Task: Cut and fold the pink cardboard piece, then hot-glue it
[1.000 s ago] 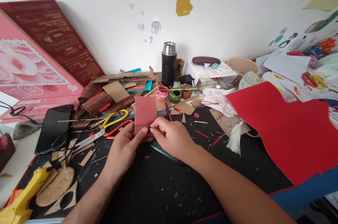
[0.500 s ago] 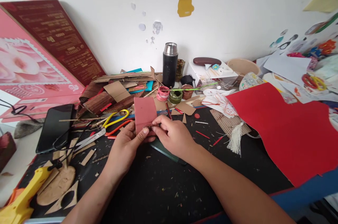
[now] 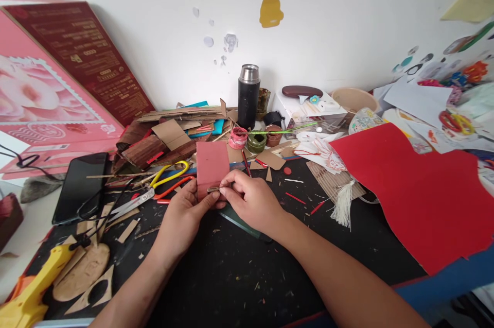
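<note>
In the head view, a pink-painted piece of card [image 3: 213, 163] stands tilted up between my hands. My left hand [image 3: 180, 217] grips its lower left edge, thumb in front and fingers behind. A small, thin brownish strip [image 3: 213, 190] lies across the lower part of the card, near my left thumb tip. My right hand [image 3: 252, 199] is closed, thumb and forefinger pinching the strip's right end. Below the hands a dark green flat thing [image 3: 243, 223] rests on the black table [image 3: 231, 276], partly hidden by my right hand.
Scissors [image 3: 170, 178] and a phone [image 3: 80, 186] lie left, above a yellow glue gun [image 3: 38, 281]. Cardboard scraps [image 3: 172, 135], paint jars [image 3: 237, 137] and a black flask [image 3: 248, 96] stand behind. A large red sheet [image 3: 417, 189] covers the right side.
My right fingertips have shifted slightly on the strip, and more of it now shows against the card. The card and my left hand have hardly moved.
</note>
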Motion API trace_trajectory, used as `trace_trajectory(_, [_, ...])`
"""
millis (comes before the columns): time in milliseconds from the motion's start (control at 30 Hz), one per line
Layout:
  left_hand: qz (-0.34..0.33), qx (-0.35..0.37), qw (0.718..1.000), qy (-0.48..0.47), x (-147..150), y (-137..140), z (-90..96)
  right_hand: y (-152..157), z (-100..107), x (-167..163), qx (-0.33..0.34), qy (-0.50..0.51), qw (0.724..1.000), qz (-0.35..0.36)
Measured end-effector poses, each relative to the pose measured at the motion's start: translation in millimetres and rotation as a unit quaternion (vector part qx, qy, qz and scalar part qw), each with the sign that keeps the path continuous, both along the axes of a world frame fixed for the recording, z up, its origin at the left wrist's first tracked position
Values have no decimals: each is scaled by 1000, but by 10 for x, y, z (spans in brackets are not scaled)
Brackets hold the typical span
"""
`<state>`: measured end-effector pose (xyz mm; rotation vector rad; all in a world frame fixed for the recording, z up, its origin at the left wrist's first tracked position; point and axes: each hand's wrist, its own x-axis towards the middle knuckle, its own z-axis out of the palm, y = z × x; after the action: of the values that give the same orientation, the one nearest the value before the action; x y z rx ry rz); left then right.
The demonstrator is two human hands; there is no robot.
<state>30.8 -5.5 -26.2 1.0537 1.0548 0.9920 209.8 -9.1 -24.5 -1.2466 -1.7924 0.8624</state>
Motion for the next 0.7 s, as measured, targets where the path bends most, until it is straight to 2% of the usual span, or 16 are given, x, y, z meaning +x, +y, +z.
trace_trajectory(133, [24,-5,999,-41,-9,4,-24,16,-38,-8,-36,86,996,-1])
trace_trajectory(333, [89,2,993,-78,-42,4,-12,62,-64,-2,-142,224,964,6])
trace_trajectory(467, [87,19,995,-50,-27,-14,1,39,-85,-36,-155,216,964,31])
trace_trajectory(600, [77,72,994,17,21,-57,18,9,-78,-67,-161,195,967,29])
trace_trajectory(700, [58,84,994,34,52,-80,27,17,-61,-58,-176,207,962,33])
